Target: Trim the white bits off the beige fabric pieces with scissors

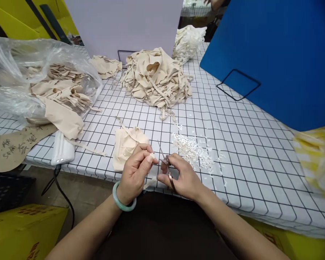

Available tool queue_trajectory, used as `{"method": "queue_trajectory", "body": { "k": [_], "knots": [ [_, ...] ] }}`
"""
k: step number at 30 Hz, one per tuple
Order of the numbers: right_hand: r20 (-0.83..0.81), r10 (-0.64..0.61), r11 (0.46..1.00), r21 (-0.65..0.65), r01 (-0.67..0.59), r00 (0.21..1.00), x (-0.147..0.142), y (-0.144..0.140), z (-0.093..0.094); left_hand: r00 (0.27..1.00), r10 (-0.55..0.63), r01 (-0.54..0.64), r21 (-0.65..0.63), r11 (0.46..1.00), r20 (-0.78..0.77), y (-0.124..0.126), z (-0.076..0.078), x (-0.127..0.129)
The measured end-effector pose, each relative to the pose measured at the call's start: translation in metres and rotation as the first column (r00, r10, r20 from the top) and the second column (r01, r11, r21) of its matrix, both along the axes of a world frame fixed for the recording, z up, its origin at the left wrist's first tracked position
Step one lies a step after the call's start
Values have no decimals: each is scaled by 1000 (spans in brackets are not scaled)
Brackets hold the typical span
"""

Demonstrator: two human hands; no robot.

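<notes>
My left hand, with a green bangle at the wrist, pinches the edge of a small beige fabric piece that lies at the table's front edge. My right hand grips small thread snips, blades pointing up and left toward the left fingertips. The two hands almost touch. A scatter of tiny white trimmings lies just right of the snips.
A large heap of beige fabric pieces sits mid-table, a clear plastic bag of more pieces at left, a white pile behind. A blue board stands at right. A white power bank with cable lies front left.
</notes>
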State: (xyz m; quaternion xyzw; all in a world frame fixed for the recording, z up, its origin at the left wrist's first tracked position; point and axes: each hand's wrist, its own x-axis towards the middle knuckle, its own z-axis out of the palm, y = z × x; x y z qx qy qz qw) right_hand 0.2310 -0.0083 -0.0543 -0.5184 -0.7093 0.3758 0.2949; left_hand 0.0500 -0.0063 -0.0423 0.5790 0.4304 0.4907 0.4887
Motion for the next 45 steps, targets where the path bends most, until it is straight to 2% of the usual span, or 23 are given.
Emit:
{"method": "queue_trajectory", "body": {
  "k": [4,13,33,38,42,45],
  "knots": [
    [92,50,999,6,-51,995,11,-6,6,998,-58,59,29,998,-22,-2,-4,7],
    [98,71,997,34,-75,993,15,-8,2,992,-114,120,128,984,-57,1,-4,11],
    [87,41,998,35,-44,995,13,-10,-1,986,-119,143,217,966,-117,-1,-9,15],
    [97,-23,998,65,17,995,20,-14,-9,974,-148,183,211,960,-172,3,-10,21],
    [144,-166,984,96,153,976,32,-20,-19,951,-223,264,183,947,-216,12,-15,33],
    [171,-266,963,7,269,949,43,-23,-24,934,-279,318,163,934,-224,21,-21,43]
  ]
}}
